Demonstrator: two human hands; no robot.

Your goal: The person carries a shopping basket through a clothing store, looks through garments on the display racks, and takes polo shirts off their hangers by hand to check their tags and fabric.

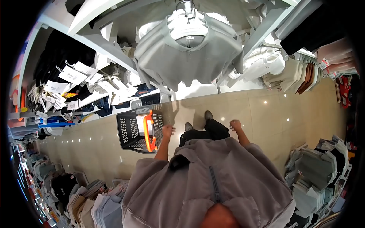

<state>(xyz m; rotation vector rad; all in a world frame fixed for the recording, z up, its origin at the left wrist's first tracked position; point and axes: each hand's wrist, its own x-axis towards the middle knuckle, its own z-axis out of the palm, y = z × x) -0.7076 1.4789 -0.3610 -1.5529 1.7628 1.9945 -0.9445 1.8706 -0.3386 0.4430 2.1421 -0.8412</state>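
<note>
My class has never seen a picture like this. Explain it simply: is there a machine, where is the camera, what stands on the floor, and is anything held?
There is no machine, just a person with two bare hands. The one picture comes from a camera worn on the head, looking forward and down, so the person's own top fills the bottom. The left hand is near a black basket with an orange handle, standing on the shiny floor. The right hand is out to the other side. I see nothing held. Ahead hang grey shirts.

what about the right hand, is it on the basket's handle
No, the right hand is well apart from the orange handle, which stands beyond the left hand.
</note>
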